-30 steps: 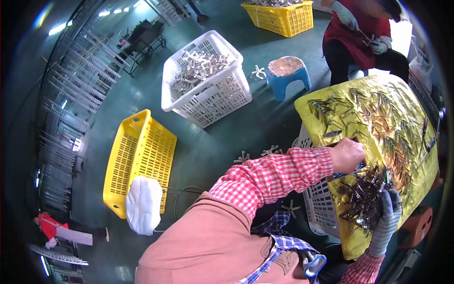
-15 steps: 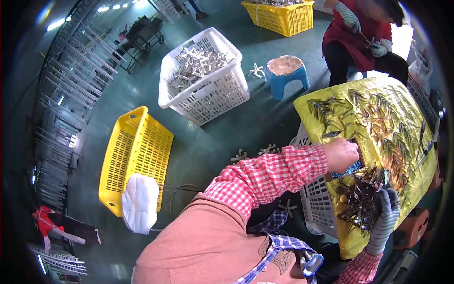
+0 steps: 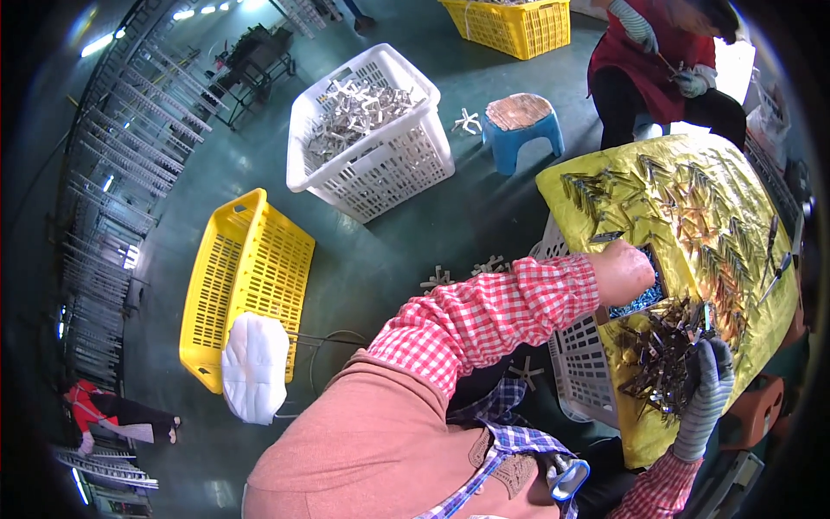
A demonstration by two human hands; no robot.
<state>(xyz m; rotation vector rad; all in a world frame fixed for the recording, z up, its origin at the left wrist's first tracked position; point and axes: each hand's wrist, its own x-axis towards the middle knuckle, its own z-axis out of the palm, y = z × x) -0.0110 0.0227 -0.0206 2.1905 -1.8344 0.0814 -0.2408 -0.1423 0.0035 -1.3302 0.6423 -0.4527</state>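
Note:
My left hand (image 3: 626, 273), bare, reaches down at a tray (image 3: 654, 257) of small blue pieces (image 3: 644, 299) on the yellow-covered work surface (image 3: 640, 441). Its fingers point away and are hidden behind the back of the hand. My right hand (image 3: 711, 381), in a grey-and-white striped glove, is closed at the right side of a heap of dark metal pieces (image 3: 659, 359). A thin metal strip (image 3: 707, 315) juts up from its fingertips. Beyond the tray, rows of V-shaped metal pieces (image 3: 722, 264) lie across the cover.
Screwdriver-like tools (image 3: 776, 277) lie at the surface's right edge. Across it a co-worker (image 3: 650, 78) in striped gloves handles a tool. A blue stool (image 3: 521, 138), a white basket of metal parts (image 3: 380, 177) and a yellow basket (image 3: 277, 277) stand on the floor to the left.
My left hand has tipped lower at the tray, and more blue pieces show beside it. My right hand stays by the heap with the strip. The view has shifted slightly.

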